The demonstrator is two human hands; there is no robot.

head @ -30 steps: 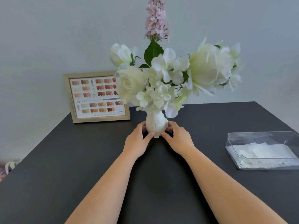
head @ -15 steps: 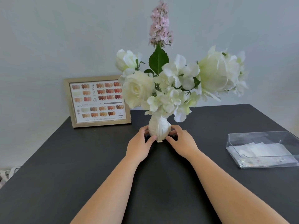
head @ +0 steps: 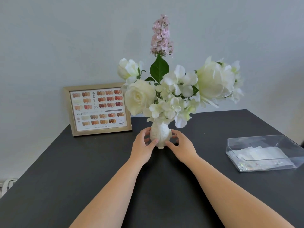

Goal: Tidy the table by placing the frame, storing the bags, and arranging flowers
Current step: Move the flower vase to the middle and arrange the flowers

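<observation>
A small white vase (head: 160, 136) stands upright near the middle of the black table (head: 65, 170). It carries white flowers (head: 166, 99) and one tall pink sprig (head: 161, 35). My left hand (head: 143, 148) cups the vase's left side and my right hand (head: 182, 148) cups its right side, thumbs on the front. A wooden picture frame (head: 97, 109) with a nail colour chart leans against the wall at the back left. A clear plastic box (head: 266, 152) at the right holds flat clear bags (head: 261, 155).
A grey wall (head: 65, 38) runs right behind the table's far edge. At the lower left, past the table's left edge, something pale (head: 6, 186) lies on the floor.
Both hands keep their hold on the vase. The vase has slid a little farther from me toward the back of the table, and the view has tilted up slightly.
</observation>
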